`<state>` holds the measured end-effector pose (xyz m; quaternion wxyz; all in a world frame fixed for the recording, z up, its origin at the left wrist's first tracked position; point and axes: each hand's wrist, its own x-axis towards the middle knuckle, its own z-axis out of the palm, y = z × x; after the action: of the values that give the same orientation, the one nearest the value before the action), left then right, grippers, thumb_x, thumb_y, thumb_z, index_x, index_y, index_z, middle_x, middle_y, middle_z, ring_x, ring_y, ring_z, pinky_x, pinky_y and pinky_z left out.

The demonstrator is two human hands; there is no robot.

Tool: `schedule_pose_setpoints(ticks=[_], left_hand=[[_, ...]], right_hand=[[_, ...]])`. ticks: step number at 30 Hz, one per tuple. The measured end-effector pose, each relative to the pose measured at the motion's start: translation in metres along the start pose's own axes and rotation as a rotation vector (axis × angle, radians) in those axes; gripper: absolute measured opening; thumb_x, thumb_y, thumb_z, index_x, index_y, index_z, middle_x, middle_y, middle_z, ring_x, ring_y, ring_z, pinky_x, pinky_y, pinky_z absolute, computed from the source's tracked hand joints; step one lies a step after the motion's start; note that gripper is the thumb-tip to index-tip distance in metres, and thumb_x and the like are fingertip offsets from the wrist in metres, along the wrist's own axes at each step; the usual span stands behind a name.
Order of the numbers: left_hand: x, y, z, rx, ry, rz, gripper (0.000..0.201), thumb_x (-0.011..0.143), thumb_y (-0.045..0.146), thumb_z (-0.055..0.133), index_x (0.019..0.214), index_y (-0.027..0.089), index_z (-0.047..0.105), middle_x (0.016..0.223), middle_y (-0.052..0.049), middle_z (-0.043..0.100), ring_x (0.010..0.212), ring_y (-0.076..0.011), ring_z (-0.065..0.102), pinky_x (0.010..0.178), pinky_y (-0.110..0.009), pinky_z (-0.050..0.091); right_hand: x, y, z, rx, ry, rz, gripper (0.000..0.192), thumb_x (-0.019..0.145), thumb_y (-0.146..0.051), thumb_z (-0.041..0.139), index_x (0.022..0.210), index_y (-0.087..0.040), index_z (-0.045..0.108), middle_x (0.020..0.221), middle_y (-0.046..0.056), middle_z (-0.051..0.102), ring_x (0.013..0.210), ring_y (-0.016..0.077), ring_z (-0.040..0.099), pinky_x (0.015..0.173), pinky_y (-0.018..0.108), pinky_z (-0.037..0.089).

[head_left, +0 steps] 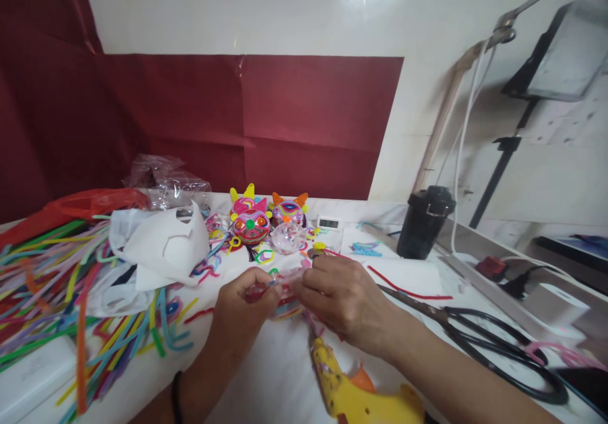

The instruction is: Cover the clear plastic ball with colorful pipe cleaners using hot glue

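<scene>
My left hand pinches the near left side of a small clear and red piece, which looks like transparent plastic with red pipe cleaner on it. On the other side, my right hand has its fingers closed on the same piece, and a red strand comes out above the knuckles. Fingers cover much of the piece. Just beyond it sits a clear faceted plastic shell. Below my right hand lies a yellow glue gun, its nozzle pointing up toward the held piece.
Colourful pipe cleaners and torn white paper crowd the left. Decorated animal-face ornaments stand behind, near a small digital display. Black-handled scissors, a loose red pipe cleaner, a black cup and a power strip are right.
</scene>
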<state>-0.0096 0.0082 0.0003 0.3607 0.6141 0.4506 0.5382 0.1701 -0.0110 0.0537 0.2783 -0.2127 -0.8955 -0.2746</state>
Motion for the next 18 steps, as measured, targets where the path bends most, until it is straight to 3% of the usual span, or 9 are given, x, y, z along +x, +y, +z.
schedule_pose_setpoints(ticks=[10,18], left_hand=[[0.0,0.0,-0.002,-0.002,0.1,0.067,0.014,0.067,0.027,0.064,0.06,0.018,0.056,0.052,0.006,0.047,0.048,-0.0098,0.043,0.046,-0.02,0.035],[0.001,0.005,-0.002,0.041,0.085,0.133,0.012,0.063,0.024,0.063,0.055,0.019,0.055,0.053,0.004,0.05,0.052,-0.0119,0.046,0.048,-0.021,0.036]], right_hand=[[-0.005,0.005,-0.005,0.367,-0.012,0.315,0.009,0.087,-0.014,0.055,0.088,-0.016,0.064,0.072,0.005,0.064,0.07,0.0175,0.057,0.066,0.028,0.042],[-0.005,0.011,-0.006,0.397,0.015,0.285,0.019,0.087,-0.009,0.051,0.076,-0.014,0.066,0.066,0.006,0.062,0.066,0.0176,0.056,0.063,0.028,0.042]])
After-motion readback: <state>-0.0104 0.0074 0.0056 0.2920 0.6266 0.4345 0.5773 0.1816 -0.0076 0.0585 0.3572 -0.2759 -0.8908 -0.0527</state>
